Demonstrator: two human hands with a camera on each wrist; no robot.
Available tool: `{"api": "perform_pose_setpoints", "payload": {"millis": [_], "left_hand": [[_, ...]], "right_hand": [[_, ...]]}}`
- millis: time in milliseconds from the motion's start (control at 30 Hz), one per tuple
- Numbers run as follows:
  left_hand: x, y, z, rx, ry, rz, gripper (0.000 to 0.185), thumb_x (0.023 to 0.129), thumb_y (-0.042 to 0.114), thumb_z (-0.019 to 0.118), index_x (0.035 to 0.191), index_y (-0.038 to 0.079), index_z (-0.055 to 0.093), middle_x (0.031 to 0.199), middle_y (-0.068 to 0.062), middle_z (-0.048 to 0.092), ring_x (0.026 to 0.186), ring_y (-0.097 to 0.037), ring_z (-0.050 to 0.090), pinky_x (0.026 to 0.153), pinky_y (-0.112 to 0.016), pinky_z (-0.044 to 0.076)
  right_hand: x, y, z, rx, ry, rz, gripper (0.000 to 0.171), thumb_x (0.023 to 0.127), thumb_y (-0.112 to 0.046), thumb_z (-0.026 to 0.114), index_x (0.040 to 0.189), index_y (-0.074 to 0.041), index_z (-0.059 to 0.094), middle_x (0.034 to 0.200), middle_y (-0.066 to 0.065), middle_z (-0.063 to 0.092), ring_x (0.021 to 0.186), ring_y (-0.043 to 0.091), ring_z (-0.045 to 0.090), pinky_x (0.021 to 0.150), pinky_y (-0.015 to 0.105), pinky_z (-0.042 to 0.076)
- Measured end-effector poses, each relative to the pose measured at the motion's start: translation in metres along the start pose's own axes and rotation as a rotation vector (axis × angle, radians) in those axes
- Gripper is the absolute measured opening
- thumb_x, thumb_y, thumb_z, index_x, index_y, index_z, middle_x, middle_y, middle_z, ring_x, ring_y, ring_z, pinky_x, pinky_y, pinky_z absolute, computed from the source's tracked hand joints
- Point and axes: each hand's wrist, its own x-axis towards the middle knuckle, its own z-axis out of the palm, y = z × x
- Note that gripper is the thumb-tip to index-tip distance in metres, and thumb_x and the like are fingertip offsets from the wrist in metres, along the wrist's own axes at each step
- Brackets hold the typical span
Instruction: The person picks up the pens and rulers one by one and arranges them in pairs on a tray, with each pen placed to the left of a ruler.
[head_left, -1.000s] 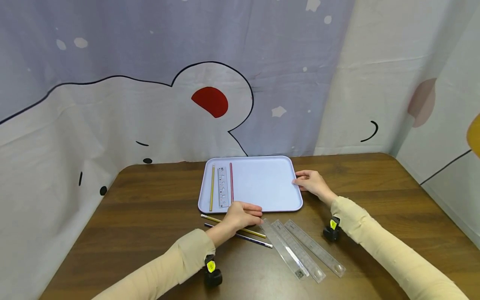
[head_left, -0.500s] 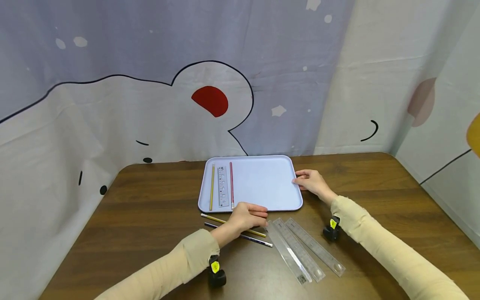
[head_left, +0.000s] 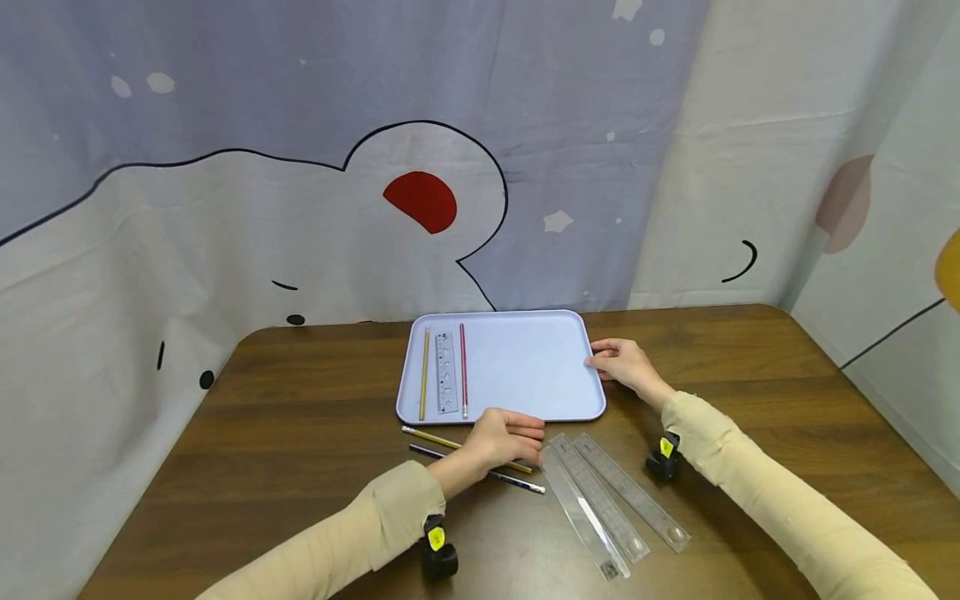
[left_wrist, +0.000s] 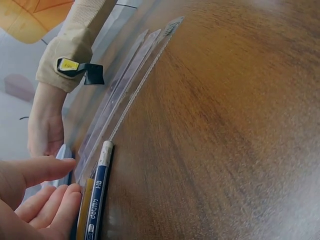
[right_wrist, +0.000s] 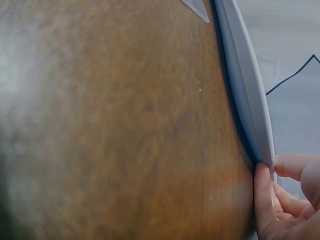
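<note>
I see my left hand (head_left: 504,437), fingers straight, touching the far end of the nearest clear ruler (head_left: 583,510). My right hand (head_left: 619,364) pinches the tray (head_left: 525,367) at its right rim.

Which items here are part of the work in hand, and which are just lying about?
In hand:
- left hand reaching the nearest clear ruler
- right hand holding the tray edge

Lying about:
- two more clear rulers
- yellow pencil and dark pencil
</note>
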Motion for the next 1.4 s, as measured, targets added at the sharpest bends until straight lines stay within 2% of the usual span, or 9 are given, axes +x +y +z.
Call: {"api": "perform_pose_setpoints", "payload": {"millis": [233, 400, 667, 1067, 1400], "left_hand": [[-0.002, 0.000, 0.002, -0.007, 0.002, -0.008, 0.050, 0.064, -0.016, 0.072, 0.114, -0.010, 0.065, 0.107, -0.024, 0.070, 0.094, -0.029, 0.071, 0.078, -0.028, 0.061], [-0.004, 0.001, 0.005, 0.001, -0.002, 0.014, 0.051, 0.063, -0.019, 0.072, 0.113, -0.011, 0.065, 0.106, -0.025, 0.070, 0.094, -0.031, 0.071, 0.077, -0.028, 0.061], [-0.009, 0.004, 0.009, 0.092, 0.000, 0.088, 0.053, 0.060, -0.019, 0.075, 0.111, -0.012, 0.065, 0.105, -0.025, 0.070, 0.094, -0.033, 0.070, 0.079, -0.027, 0.060], [-0.008, 0.003, 0.015, 0.149, 0.042, 0.091, 0.052, 0.056, -0.019, 0.078, 0.107, -0.010, 0.068, 0.101, -0.022, 0.072, 0.090, -0.030, 0.071, 0.077, -0.025, 0.060], [-0.012, 0.002, 0.019, 0.234, 0.057, 0.128, 0.056, 0.055, -0.015, 0.083, 0.108, -0.010, 0.067, 0.101, -0.020, 0.072, 0.089, -0.029, 0.069, 0.079, -0.026, 0.060]], "right_hand": [[0.000, 0.001, 0.000, -0.001, 0.004, -0.002, 0.045, 0.090, -0.004, 0.062, 0.128, 0.017, 0.048, 0.101, 0.021, 0.067, 0.069, 0.000, 0.060, 0.067, 0.018, 0.059], [0.000, 0.002, 0.001, -0.006, 0.007, -0.004, 0.045, 0.090, -0.004, 0.062, 0.128, 0.016, 0.048, 0.103, 0.022, 0.067, 0.069, 0.000, 0.060, 0.067, 0.018, 0.059], [0.001, 0.002, 0.001, -0.010, 0.013, 0.001, 0.044, 0.090, -0.005, 0.063, 0.128, 0.016, 0.049, 0.106, 0.025, 0.066, 0.069, 0.000, 0.060, 0.067, 0.018, 0.059], [0.001, 0.002, 0.001, -0.006, 0.014, 0.001, 0.045, 0.090, -0.005, 0.063, 0.127, 0.016, 0.049, 0.105, 0.024, 0.066, 0.069, 0.000, 0.059, 0.066, 0.017, 0.058], [0.002, 0.003, 0.001, -0.004, 0.015, 0.005, 0.045, 0.090, -0.005, 0.063, 0.127, 0.015, 0.049, 0.107, 0.025, 0.066, 0.069, 0.000, 0.060, 0.066, 0.016, 0.058]]}}
